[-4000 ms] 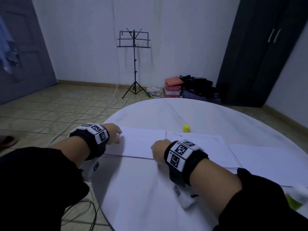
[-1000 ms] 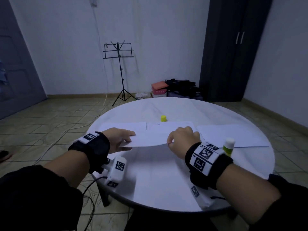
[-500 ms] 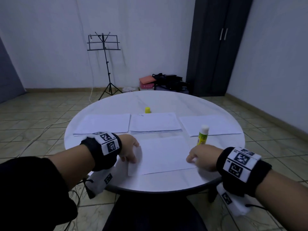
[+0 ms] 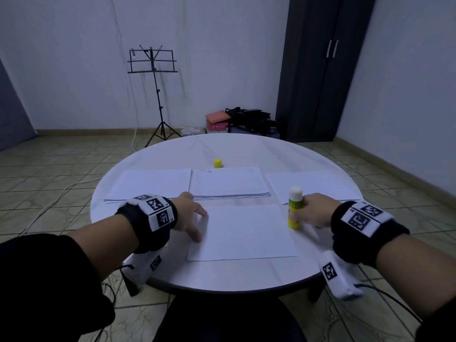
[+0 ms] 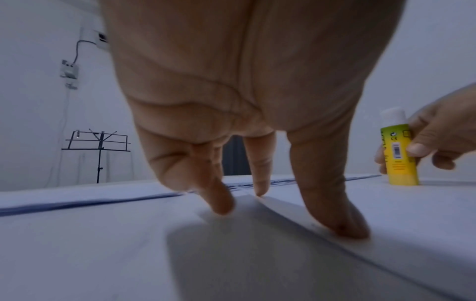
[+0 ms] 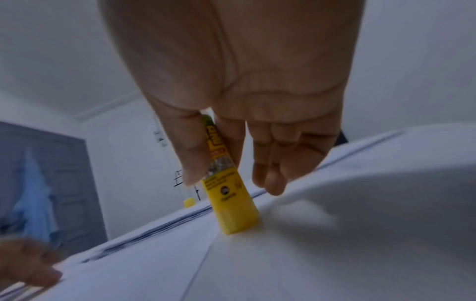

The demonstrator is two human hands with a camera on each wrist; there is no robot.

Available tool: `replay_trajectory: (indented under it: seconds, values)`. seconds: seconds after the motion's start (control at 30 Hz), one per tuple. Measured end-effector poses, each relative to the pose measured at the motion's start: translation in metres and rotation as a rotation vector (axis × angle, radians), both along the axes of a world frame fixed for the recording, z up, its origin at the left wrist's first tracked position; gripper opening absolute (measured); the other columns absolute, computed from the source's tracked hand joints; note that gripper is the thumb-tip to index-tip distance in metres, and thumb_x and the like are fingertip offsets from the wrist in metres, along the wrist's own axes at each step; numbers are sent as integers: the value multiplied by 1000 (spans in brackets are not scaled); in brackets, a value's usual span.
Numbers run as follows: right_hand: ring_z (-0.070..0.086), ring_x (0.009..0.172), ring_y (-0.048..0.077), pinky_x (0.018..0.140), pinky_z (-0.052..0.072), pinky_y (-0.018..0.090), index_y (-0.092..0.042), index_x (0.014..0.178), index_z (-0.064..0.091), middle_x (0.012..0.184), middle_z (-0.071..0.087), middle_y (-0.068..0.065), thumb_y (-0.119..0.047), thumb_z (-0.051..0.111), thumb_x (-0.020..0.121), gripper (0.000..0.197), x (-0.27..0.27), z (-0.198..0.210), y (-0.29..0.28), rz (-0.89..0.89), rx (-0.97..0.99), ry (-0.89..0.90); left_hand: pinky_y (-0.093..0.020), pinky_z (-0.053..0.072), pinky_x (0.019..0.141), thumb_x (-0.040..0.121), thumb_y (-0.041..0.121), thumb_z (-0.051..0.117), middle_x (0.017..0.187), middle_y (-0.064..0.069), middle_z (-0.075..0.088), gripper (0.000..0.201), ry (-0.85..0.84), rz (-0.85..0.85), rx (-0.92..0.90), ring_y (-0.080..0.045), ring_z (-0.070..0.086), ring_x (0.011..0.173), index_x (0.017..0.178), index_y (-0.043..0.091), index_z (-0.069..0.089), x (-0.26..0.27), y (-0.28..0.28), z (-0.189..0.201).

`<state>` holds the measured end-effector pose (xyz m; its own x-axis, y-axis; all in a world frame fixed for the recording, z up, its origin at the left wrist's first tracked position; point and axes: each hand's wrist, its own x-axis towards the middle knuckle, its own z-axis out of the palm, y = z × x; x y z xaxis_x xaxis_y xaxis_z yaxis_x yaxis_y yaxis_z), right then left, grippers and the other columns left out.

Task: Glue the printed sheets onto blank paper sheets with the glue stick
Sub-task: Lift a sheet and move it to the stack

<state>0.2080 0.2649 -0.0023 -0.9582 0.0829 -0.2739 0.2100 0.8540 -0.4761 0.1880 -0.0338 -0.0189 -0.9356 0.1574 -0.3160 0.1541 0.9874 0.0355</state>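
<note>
A white sheet (image 4: 243,233) lies flat at the near edge of the round table (image 4: 234,149). My left hand (image 4: 191,218) rests on its left edge, straight fingertips (image 5: 340,226) pressing the paper (image 5: 386,234). My right hand (image 4: 312,213) pinches the yellow glue stick (image 4: 294,209), which stands upright with its white tip up, at the sheet's right edge. In the right wrist view the thumb and forefinger grip the glue stick (image 6: 229,195); its base touches the table. The glue stick (image 5: 398,150) also shows in the left wrist view.
Three paper stacks lie in a row behind the sheet: left stack (image 4: 153,183), middle stack (image 4: 228,182), right stack (image 4: 313,186). A yellow cap (image 4: 218,163) stands behind the middle stack. A music stand (image 4: 153,70) and a dark wardrobe (image 4: 323,70) are beyond the table.
Both hands carried a sheet from the stacks to the near edge and laid it flat. The right hand then left the sheet and took hold of the glue stick.
</note>
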Motion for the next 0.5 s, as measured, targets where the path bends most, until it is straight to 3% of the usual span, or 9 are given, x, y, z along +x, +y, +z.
replay_trajectory:
  seconds: [0.07,0.17,0.23,0.3,0.4,0.5]
  values:
    - [52,75,18,65,37,26,-13,88,57,81,55,1,-24,57,88,11,-1,8,-16,91,106,19,-36,33,109,66,52,79,155,1,10,69,15,-20,-1,-22,33,136,129,39,53,2,0,0]
    - [49,71,19,63,34,28,-13,81,49,81,53,4,-21,46,92,14,-5,16,-45,211,198,55,-33,39,103,67,54,77,141,6,42,61,22,-53,-14,-19,42,126,122,35,59,4,1,0]
    - [54,85,23,70,37,28,-13,102,52,99,57,8,-24,43,96,16,-9,18,-64,243,170,112,-29,42,97,70,54,74,129,5,54,58,18,-48,-17,-18,48,119,123,34,58,6,1,0]
    - [54,100,25,79,38,27,-15,127,46,118,55,9,-29,49,94,36,-14,19,-81,182,46,208,-28,41,95,75,54,70,127,5,55,56,31,-66,-32,-18,49,119,125,34,57,8,0,-1]
    - [53,84,19,71,40,27,-13,104,60,94,57,1,-31,65,82,29,-24,18,-105,107,-193,322,-31,41,98,76,59,65,129,6,55,57,35,-98,-54,-19,46,122,127,36,55,10,0,-4]
    - [53,72,19,61,39,27,-6,81,64,75,57,2,-31,65,79,26,-33,16,-129,122,-225,326,-35,42,99,71,66,64,127,8,55,63,-4,-133,-86,-20,44,122,125,35,55,13,-4,-5]
